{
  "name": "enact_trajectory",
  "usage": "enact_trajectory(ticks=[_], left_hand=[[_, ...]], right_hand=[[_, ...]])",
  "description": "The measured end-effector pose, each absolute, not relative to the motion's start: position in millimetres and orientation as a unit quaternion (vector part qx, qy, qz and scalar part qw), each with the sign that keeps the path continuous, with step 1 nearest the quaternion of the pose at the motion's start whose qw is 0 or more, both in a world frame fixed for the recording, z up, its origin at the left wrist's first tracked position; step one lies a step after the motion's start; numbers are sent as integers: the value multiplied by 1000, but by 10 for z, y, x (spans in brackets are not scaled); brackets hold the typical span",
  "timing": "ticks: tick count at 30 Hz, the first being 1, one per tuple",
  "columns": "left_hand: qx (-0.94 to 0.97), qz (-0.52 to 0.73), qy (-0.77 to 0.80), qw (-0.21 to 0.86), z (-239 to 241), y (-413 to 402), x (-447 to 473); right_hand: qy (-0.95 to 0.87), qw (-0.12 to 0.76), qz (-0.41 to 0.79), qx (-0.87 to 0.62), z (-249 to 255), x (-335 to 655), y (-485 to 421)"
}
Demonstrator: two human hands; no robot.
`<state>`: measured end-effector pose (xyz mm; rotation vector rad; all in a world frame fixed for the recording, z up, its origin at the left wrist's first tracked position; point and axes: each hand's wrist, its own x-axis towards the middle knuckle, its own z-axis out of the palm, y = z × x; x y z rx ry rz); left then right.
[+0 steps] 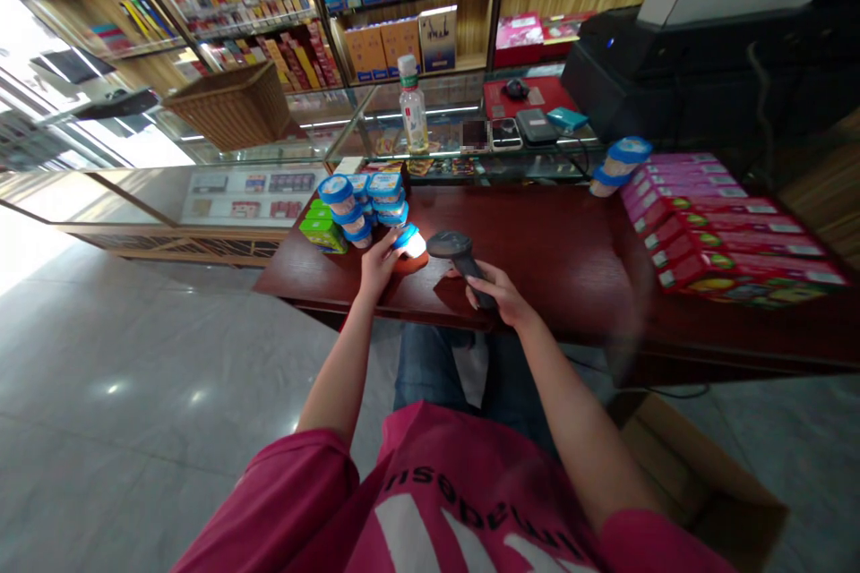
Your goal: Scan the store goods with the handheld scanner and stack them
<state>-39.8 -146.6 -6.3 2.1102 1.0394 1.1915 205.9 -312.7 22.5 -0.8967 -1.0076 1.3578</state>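
Note:
My left hand (380, 262) is closed on a small blue-lidded cup (408, 241), tilted on its side just above the dark red table (571, 260). The cup glows white and red under the scanner's light. My right hand (498, 293) grips the handle of a black barcode scanner (455, 249), whose head points left at the cup. Just behind my left hand stands a stack of several more blue-lidded cups (363, 201) beside a green box (321, 231).
Rows of pink boxes (718, 228) lie at the table's right, with another blue-lidded cup (616, 165) behind them. A plastic bottle (412, 106), phones and a black register (678, 63) stand on the glass counter behind. An open cardboard box (699, 474) sits on the floor at my right.

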Motion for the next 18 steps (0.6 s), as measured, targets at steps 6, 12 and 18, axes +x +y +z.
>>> enact_trajectory(ticks=[6, 12, 18], left_hand=[[778, 436, 389, 232, -30, -1485, -428], [765, 451, 406, 215, 13, -1565, -296], [801, 455, 293, 255, 219, -1444, 691]], right_hand=[[-415, 581, 575, -399, 245, 2031, -3132], [-345, 660, 532, -402, 194, 2100, -3195], [-309, 714, 435, -453, 161, 2838, -3384]])
